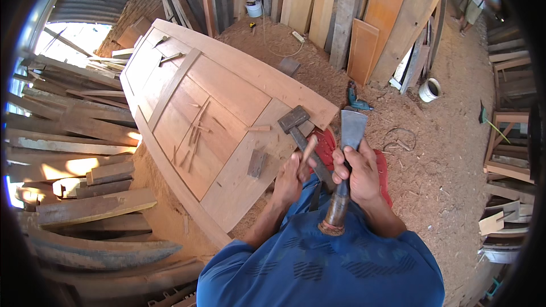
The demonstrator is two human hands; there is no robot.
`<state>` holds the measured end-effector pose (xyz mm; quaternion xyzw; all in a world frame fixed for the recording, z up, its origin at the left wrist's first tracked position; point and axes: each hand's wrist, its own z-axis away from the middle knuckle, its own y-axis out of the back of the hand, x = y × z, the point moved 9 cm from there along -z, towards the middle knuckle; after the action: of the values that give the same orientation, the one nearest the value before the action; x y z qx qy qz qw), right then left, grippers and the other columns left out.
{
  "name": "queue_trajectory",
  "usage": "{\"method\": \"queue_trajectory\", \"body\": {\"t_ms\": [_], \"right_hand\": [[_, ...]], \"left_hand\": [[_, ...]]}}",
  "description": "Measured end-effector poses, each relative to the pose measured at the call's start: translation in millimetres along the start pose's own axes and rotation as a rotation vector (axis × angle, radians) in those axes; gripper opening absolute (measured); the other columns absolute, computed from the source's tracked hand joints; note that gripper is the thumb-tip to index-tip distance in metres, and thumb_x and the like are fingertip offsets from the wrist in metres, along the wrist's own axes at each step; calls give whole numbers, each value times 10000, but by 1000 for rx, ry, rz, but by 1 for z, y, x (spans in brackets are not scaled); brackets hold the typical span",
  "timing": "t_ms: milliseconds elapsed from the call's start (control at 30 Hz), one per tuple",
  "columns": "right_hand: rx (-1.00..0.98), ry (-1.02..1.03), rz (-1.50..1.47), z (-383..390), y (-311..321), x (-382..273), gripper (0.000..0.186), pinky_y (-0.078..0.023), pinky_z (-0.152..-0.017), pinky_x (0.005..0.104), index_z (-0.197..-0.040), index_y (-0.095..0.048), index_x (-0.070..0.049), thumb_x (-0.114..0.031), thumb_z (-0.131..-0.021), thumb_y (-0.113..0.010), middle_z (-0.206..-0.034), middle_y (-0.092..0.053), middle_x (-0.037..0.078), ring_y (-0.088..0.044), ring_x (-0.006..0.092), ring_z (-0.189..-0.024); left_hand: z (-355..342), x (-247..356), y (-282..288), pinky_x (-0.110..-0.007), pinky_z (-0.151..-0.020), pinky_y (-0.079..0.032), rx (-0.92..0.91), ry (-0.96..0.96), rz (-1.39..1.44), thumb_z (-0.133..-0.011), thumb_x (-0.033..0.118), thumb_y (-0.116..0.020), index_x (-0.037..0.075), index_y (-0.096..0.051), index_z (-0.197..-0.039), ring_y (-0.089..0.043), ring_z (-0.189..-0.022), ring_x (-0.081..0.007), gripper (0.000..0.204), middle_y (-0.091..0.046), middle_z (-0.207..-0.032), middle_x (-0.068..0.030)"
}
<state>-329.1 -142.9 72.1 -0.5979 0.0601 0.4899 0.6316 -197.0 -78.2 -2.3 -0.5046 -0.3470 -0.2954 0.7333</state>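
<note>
Though near panel corner (pixel 324 115), chisel (pixel 354 129) clear

The hammer (pixel 294 120) is blocking the way between the left hand (pixel 289 177) and the right hand (pixel 363 174), and a wide chisel (pixel 353 131) is standing in the way at near right. Over the wooden panel (pixel 228 71), a free lane is running along the right rail toward the far end. Loose wood strips (pixel 195 134) and a dark block (pixel 257 163) are cluttering its middle and near part; a batten (pixel 175 88) is crossing the far half. Stacked timbers (pixel 94 131) are crowding the left.
</note>
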Motion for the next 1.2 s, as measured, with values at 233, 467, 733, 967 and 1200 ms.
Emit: {"method": "queue_trajectory", "body": {"t_ms": [233,467,733,967,1200], "right_hand": [[-142,-98,6,-9,-26,28,209,-464,-534,250,-1237,-430,-116,-120,-1029,-417,-865,-516,37,-458,62,-583],[-234,-214,11,1,-49,55,181,-467,-534,252,-1201,-438,-85,-115,-1027,-397,-857,-519,38,-448,56,-570],[-223,-220,80,17,-53,50,168,-472,-536,252,-1183,-428,-62,-118,-1026,-413,-842,-512,39,-443,50,-564],[-179,-181,153,19,-48,45,159,-464,-528,261,-1174,-432,-75,-122,-1022,-421,-835,-508,42,-439,66,-560],[-33,282,104,24,-28,-20,167,-465,-529,253,-1194,-423,-69,-103,-1030,-428,-819,-511,45,-460,71,-557]], "left_hand": [[-37,25,-18,-244,-526,-352,-99,32,234,-1040,352,-484,73,-593,-958,-408,-577,-81,311,-451,-650,21],[-37,28,-17,-246,-642,-498,3,28,156,-1063,341,-417,103,-546,-1091,-586,-719,-87,272,-621,-886,-10],[-23,30,-15,-197,-598,-497,86,-45,46,-1073,244,-423,77,-604,-1115,-590,-716,-47,249,-650,-894,-7],[-18,29,-20,-191,-594,-515,120,-22,-14,-1079,268,-396,56,-601,-1136,-604,-721,-40,300,-662,-890,-9],[35,-48,-11,-219,-544,-346,-259,157,-287,-1072,291,-421,86,-581,-984,-425,-620,-38,274,-484,-713,63]]}}
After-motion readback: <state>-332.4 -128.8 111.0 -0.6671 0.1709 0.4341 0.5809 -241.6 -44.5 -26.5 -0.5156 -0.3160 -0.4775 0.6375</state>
